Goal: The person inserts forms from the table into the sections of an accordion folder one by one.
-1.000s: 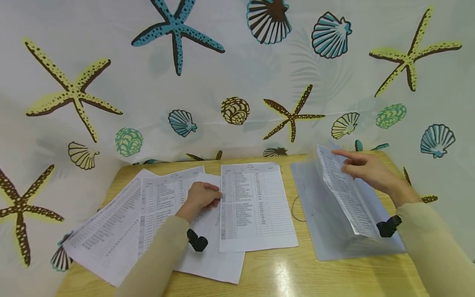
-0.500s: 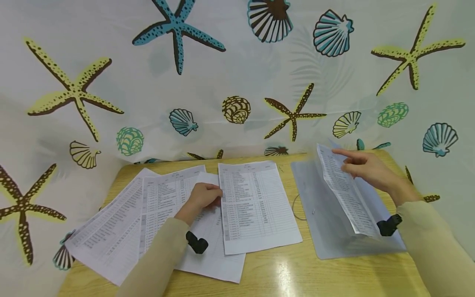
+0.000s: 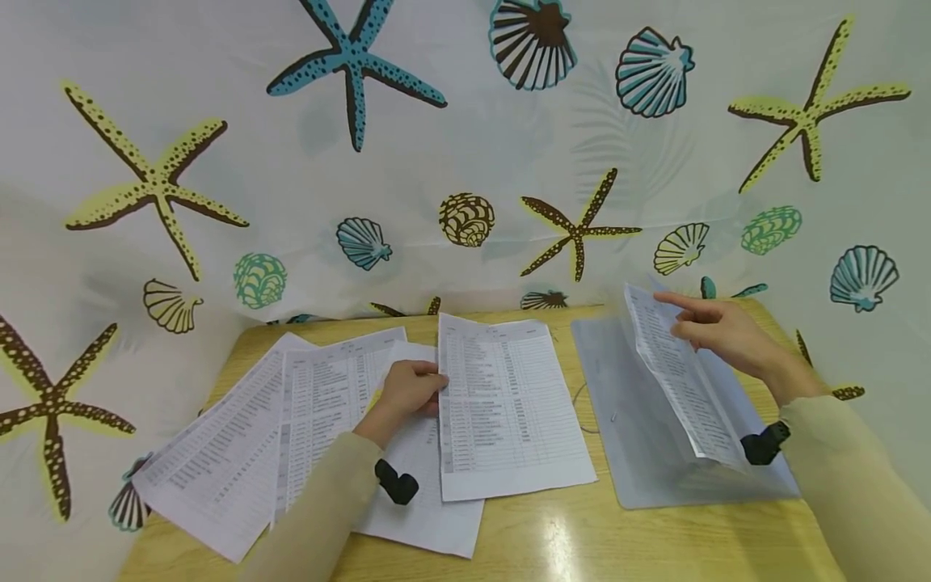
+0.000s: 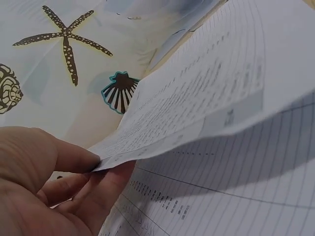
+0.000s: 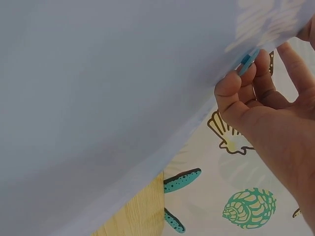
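My left hand (image 3: 410, 388) pinches the left edge of a printed sheet (image 3: 509, 420) between thumb and fingers. In the left wrist view that edge of the sheet (image 4: 197, 108) curves up off the lined paper (image 4: 261, 172) below. At the right, a translucent bluish folder (image 3: 633, 477) lies on the table with its cover raised. My right hand (image 3: 730, 331) grips the raised edge, where printed papers (image 3: 672, 380) stand tilted against the cover. A small teal button (image 5: 247, 61) shows by its fingers in the right wrist view; the cover hides the rest.
More printed sheets (image 3: 211, 469) lie fanned and overlapping at the left of the wooden table (image 3: 538, 541). A thin cord loop (image 3: 582, 404) lies beside the folder's left edge. A cloth with starfish and shells (image 3: 407, 186) hangs behind the table.
The left hand now holds the sheet's left edge slightly lifted and a little farther right; the sheet's lower end has shifted right. The right hand and folder stay as they were.
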`<state>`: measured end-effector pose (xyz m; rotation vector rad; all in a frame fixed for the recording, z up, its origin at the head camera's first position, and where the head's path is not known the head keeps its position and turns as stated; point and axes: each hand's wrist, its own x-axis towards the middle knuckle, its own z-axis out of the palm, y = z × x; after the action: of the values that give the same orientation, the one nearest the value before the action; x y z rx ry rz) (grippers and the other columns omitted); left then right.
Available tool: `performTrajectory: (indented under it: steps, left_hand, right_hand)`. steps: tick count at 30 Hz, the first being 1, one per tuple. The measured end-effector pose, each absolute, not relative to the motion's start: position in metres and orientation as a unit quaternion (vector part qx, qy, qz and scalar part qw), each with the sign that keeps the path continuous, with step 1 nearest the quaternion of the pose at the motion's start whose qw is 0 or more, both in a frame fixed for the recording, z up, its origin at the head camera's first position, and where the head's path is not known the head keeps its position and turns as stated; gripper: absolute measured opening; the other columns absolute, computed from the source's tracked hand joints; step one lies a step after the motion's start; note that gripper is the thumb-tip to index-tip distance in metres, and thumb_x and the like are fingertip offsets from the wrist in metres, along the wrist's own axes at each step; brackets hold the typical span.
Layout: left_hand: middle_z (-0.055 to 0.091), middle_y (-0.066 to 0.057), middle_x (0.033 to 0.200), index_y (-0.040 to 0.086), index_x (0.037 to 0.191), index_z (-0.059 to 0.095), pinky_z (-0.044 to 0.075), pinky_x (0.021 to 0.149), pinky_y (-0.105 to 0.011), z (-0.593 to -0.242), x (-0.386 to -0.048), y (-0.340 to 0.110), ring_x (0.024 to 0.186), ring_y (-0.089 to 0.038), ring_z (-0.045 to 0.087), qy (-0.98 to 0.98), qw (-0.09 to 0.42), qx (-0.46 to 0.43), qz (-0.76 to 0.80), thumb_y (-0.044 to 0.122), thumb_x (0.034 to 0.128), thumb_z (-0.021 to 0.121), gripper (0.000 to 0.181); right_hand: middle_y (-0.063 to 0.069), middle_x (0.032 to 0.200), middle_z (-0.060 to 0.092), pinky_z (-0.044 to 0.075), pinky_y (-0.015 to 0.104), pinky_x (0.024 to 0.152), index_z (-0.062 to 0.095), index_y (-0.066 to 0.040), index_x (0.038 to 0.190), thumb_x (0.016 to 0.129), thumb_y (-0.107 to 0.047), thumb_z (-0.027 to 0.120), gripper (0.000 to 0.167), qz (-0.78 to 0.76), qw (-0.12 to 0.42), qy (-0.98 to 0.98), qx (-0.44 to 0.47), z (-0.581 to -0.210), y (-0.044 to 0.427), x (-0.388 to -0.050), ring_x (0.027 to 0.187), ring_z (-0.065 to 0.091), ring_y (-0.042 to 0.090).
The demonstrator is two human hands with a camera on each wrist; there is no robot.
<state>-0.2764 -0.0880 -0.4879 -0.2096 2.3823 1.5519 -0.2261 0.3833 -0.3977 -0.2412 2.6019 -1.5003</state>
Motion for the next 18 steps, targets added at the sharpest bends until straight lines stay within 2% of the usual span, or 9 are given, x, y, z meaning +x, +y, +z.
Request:
performTrajectory:
  steps: [4, 9, 18]
  left_hand:
    - [0.074, -0.020, 0.114, -0.005, 0.140, 0.062, 0.054, 0.057, -0.019, -0.484, -0.278, -0.088, 0.072, -0.009, 0.066, 0.813, 0.138, -0.076, 0.560, 0.012, 0.1000, 0.067, 0.043]
    - [0.073, -0.015, 0.111, -0.002, 0.140, 0.063, 0.055, 0.059, -0.020, -0.480, -0.279, -0.091, 0.072, -0.009, 0.065, 0.791, 0.142, -0.086, 0.589, 0.012, 0.1010, 0.067, 0.041]
    - [0.073, -0.016, 0.116, 0.001, 0.142, 0.063, 0.057, 0.062, -0.019, -0.475, -0.279, -0.092, 0.076, -0.009, 0.067, 0.773, 0.149, -0.092, 0.610, 0.016, 0.1026, 0.068, 0.043]
  right_hand:
    - [-0.002, 0.091, 0.058, 0.051, 0.027, 0.072, 0.046, -0.013, 0.160, 0.106, -0.018, 0.063, 0.057, -0.485, 0.064, 0.869, -0.072, -0.399, 0.384, -0.227, 0.078, 0.054, 0.016]
    - [0.001, 0.090, 0.057, 0.051, 0.028, 0.074, 0.045, -0.015, 0.161, 0.106, -0.020, 0.063, 0.058, -0.464, 0.065, 0.881, -0.066, -0.399, 0.384, -0.230, 0.077, 0.055, 0.018]
    - [0.001, 0.086, 0.055, 0.051, 0.027, 0.073, 0.046, -0.014, 0.160, 0.106, -0.019, 0.063, 0.057, -0.478, 0.068, 0.873, -0.071, -0.400, 0.383, -0.228, 0.076, 0.054, 0.019]
